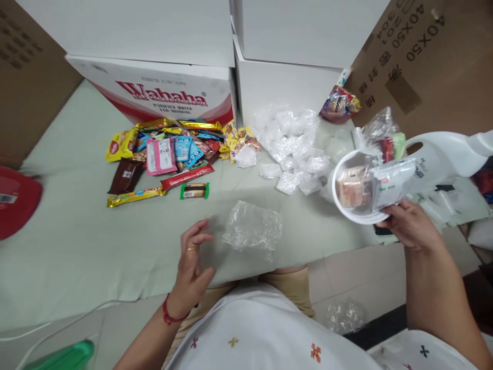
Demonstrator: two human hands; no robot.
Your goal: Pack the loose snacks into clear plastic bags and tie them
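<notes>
L fingers [194, 239] nr crinkly clr bag [254, 226], R fingers [402, 218] by rnd-rimmed wht cntnr [362, 220]

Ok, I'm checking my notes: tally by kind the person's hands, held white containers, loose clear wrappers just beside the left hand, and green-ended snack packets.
Left hand and right hand: 2
Held white container: 1
Loose clear wrapper: 1
Green-ended snack packet: 1
Total: 5

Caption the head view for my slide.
Right hand grips a white container of packets; empty left hand near clear plastic, snacks piled before the Wahaha box.
</notes>
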